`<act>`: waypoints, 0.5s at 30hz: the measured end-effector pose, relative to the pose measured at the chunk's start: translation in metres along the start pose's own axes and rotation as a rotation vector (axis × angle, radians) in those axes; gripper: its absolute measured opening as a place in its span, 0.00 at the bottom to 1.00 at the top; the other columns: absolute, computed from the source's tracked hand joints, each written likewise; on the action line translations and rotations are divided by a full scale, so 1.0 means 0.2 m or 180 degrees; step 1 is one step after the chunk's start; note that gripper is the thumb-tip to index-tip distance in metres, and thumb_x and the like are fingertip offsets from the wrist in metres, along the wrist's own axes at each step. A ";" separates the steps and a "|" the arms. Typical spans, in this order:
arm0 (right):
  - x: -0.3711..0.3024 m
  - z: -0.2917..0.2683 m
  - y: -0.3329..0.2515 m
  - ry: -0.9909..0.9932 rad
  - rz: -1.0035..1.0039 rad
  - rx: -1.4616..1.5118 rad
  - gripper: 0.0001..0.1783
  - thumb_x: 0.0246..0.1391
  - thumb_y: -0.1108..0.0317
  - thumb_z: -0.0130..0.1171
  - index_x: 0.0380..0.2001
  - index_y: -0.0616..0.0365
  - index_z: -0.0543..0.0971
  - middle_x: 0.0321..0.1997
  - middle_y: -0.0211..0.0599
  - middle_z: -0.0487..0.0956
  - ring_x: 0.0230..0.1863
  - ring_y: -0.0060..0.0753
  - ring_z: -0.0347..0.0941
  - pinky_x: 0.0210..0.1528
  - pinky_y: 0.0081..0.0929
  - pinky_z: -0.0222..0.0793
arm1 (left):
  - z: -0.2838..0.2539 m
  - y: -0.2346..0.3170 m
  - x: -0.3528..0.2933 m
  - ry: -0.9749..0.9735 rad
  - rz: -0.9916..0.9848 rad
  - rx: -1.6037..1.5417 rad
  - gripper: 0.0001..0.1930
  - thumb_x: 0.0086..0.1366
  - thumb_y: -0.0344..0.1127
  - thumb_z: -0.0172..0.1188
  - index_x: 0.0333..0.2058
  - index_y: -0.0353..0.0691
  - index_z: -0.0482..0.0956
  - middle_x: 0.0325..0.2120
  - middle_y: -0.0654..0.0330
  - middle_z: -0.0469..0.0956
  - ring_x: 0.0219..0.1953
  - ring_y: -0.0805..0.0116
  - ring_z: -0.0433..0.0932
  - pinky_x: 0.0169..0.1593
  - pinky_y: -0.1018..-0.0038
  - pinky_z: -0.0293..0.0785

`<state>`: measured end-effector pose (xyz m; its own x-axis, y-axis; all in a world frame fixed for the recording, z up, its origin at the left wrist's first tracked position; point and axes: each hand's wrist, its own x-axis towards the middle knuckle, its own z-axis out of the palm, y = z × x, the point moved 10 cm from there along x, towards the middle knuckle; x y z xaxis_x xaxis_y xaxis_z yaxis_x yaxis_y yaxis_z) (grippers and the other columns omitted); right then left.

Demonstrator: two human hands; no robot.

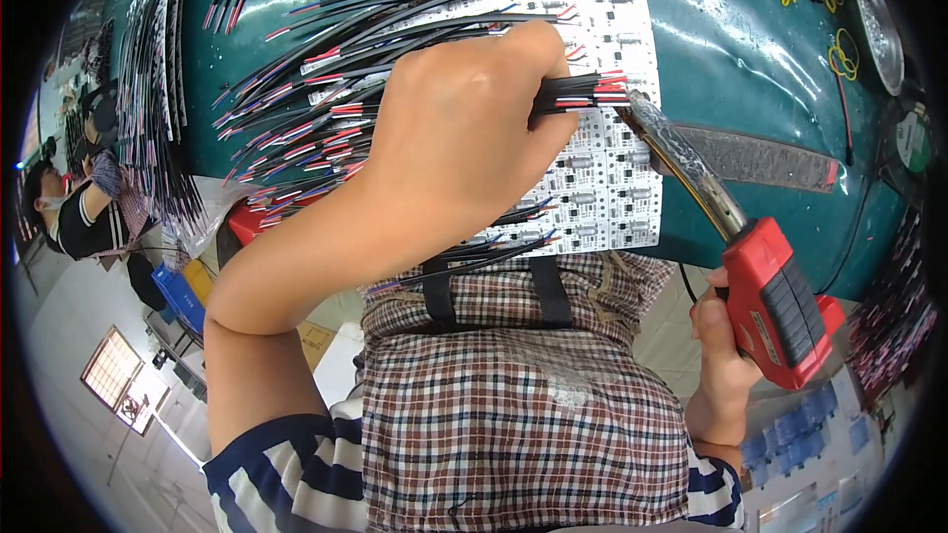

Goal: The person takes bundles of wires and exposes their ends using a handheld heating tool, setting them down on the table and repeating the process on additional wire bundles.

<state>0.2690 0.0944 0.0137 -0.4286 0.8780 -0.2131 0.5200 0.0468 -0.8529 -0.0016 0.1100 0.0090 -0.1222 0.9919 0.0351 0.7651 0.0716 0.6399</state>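
Note:
My left hand point(469, 123) is closed around a bundle of black cables point(575, 92), whose stripped red and white wire ends point right. In my right hand point(724, 350) is a red and black soldering gun point(775, 306). Its long metal barrel slants up and left, and the tip is at the wire ends; whether they touch I cannot tell. Beneath lies a white circuit board panel point(627, 202) with rows of small components. Many more black cables point(326, 114) with red, white and blue ends spread over its left part, partly hidden by my left hand and forearm.
A flat dark metal bar point(760, 156) lies right of the panel on the green table point(711, 15). Yellow wire point(842, 54), a metal dish point(877, 30) and a solder reel point(910, 150) are at the right. Cable-laden panels point(158, 49) and another person point(84, 202) are at the left.

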 end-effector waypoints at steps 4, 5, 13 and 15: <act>0.02 0.01 -0.01 0.0077 -0.0046 -0.0025 0.15 0.55 0.77 0.63 0.46 0.66 0.76 0.28 0.33 0.74 0.19 0.18 0.66 0.21 0.18 0.62 | 0.00 0.00 0.01 0.0020 0.0020 0.0053 0.11 0.53 0.33 0.70 0.25 0.38 0.76 0.15 0.59 0.75 0.15 0.64 0.72 0.22 0.71 0.64; 0.03 0.02 -0.01 0.0009 -0.0041 0.0044 0.16 0.55 0.78 0.62 0.47 0.66 0.75 0.30 0.34 0.74 0.20 0.19 0.67 0.21 0.18 0.63 | 0.00 0.00 0.01 0.0018 0.0018 0.0053 0.11 0.53 0.33 0.70 0.25 0.38 0.76 0.15 0.59 0.75 0.15 0.64 0.72 0.22 0.71 0.64; 0.04 0.05 0.00 -0.0147 -0.0058 0.0180 0.21 0.54 0.83 0.57 0.53 0.68 0.72 0.29 0.35 0.73 0.20 0.19 0.65 0.21 0.18 0.63 | 0.00 0.00 0.00 0.0069 0.0054 0.0153 0.10 0.53 0.33 0.70 0.24 0.38 0.75 0.14 0.59 0.74 0.15 0.62 0.72 0.22 0.70 0.64; 0.03 0.04 0.01 -0.0085 -0.0133 0.0223 0.22 0.54 0.83 0.57 0.54 0.69 0.71 0.27 0.35 0.72 0.19 0.19 0.64 0.20 0.19 0.62 | -0.01 0.00 0.00 0.0079 0.0063 0.0160 0.10 0.53 0.33 0.70 0.24 0.38 0.75 0.14 0.60 0.73 0.15 0.62 0.71 0.22 0.70 0.64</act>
<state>0.2620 0.0956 0.0062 -0.4688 0.8629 -0.1885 0.4487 0.0489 -0.8923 -0.0023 0.1104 0.0100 -0.1219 0.9903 0.0667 0.7982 0.0579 0.5996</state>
